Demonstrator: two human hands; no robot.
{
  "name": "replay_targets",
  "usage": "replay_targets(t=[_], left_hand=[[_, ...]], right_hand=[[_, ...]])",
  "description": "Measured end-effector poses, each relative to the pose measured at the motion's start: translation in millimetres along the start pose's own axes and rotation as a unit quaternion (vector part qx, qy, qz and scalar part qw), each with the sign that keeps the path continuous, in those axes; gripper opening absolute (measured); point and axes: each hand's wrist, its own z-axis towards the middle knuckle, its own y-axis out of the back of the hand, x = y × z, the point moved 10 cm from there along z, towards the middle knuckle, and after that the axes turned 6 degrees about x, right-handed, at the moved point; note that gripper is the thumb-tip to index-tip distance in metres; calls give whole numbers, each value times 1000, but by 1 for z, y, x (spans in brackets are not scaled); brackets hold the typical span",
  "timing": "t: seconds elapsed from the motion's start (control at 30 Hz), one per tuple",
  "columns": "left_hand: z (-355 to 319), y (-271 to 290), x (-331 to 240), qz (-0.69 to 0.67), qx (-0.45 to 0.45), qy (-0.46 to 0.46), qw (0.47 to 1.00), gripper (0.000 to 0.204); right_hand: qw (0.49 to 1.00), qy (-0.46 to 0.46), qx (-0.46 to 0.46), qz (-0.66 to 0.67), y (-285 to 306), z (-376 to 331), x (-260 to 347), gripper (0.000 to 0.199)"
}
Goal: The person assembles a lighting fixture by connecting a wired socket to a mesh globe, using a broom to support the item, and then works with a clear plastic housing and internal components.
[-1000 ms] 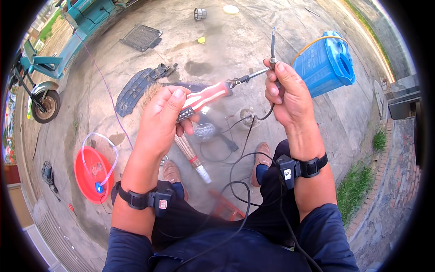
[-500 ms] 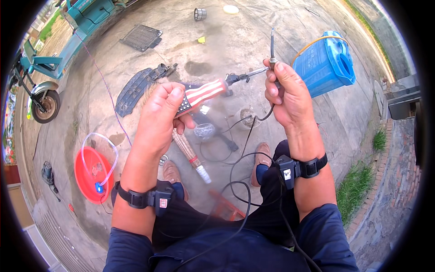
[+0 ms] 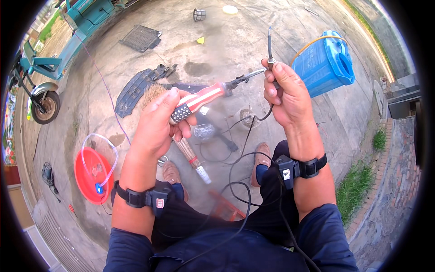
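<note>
The grey concrete floor (image 3: 267, 27) spreads all round, edged on the right by grass (image 3: 355, 195) and bricks (image 3: 368, 206), and at upper left by a teal vehicle (image 3: 86, 16). A broad stretch runs from the hands toward the top; nearer, 2 shoes (image 3: 172, 174) flank a straw brush (image 3: 192, 158).

Upper right, the blue jug (image 3: 317, 68) has its mouth turned right, contents hidden. At left, the red basin (image 3: 84, 181) holds a blue fitting (image 3: 99, 187) and part of a clear tube.

Between the 2 hands, over the floor, is a tool (image 3: 208, 96): red-and-white striped handle, starred dark butt, dark neck, slim metal tip. The left hand (image 3: 158, 115) has its fingers wrapped round the handle; the right hand (image 3: 287, 93) pinches a black cable (image 3: 270, 45), its end upright above a metal collar. Whether the tip touches the right fingers, I cannot tell.
</note>
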Motion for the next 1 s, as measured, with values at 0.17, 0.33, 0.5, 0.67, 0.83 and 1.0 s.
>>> replay_targets(t=[0.17, 0.33, 0.5, 0.67, 0.83, 1.0], left_hand=[[2, -4, 3, -4, 1, 27, 1000, 49], [0, -1, 2, -82, 43, 0, 996, 48], [-1, -17, -15, -176, 63, -90, 978, 41], [3, -22, -15, -124, 28, -114, 985, 38], [2, -17, -24, -56, -32, -132, 989, 31], [1, -22, -25, -79, 18, -126, 989, 24]], right_hand=[[999, -21, -11, 26, 5, 1, -6, 27], [999, -22, -39, 29, 18, 2, -3, 29], [998, -67, 15, -5, -10, -4, -21, 32], [983, -144, 108, -34, -62, -22, -53, 33], [969, -184, 161, -40, -86, -33, -75, 28], [964, -199, 164, -65, -87, -34, -87, 33]])
